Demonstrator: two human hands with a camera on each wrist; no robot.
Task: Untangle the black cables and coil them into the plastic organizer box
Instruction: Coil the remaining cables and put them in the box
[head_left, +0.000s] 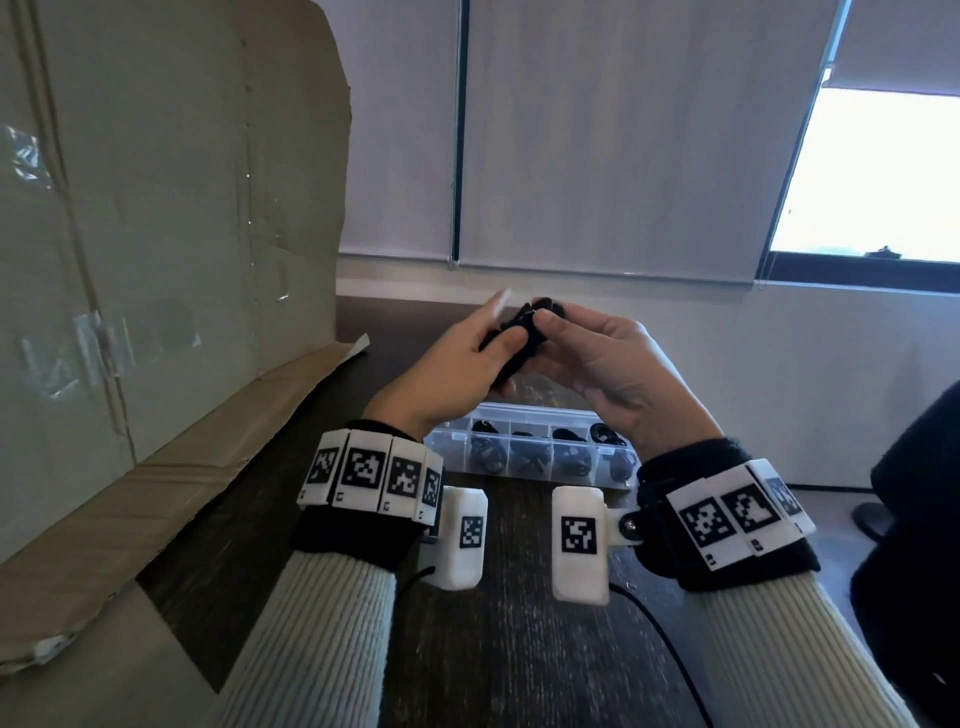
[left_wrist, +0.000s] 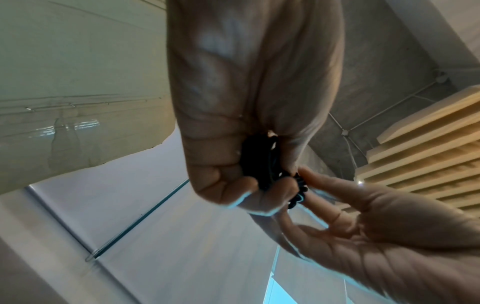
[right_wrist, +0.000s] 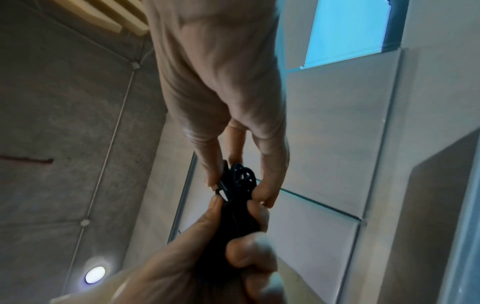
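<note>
Both hands are raised above the table with a bundled black cable (head_left: 519, 332) between them. My left hand (head_left: 483, 343) grips the body of the bundle (left_wrist: 259, 164) in curled fingers and thumb. My right hand (head_left: 566, 332) pinches the bundle's looped end (right_wrist: 241, 176) between thumb and fingertips. In the right wrist view the left hand (right_wrist: 221, 246) clutches the lower part of the cable (right_wrist: 239, 222). Below the hands lies the clear plastic organizer box (head_left: 540, 412), open, with coiled black cables (head_left: 530, 457) in several compartments.
A large sheet of cardboard (head_left: 156, 208) leans along the left and folds onto the dark wooden table (head_left: 519, 649). A thin black wire (head_left: 660, 639) trails from the right wrist camera. A dark shape (head_left: 914, 519) stands at the right edge. Roller blinds and a window are behind.
</note>
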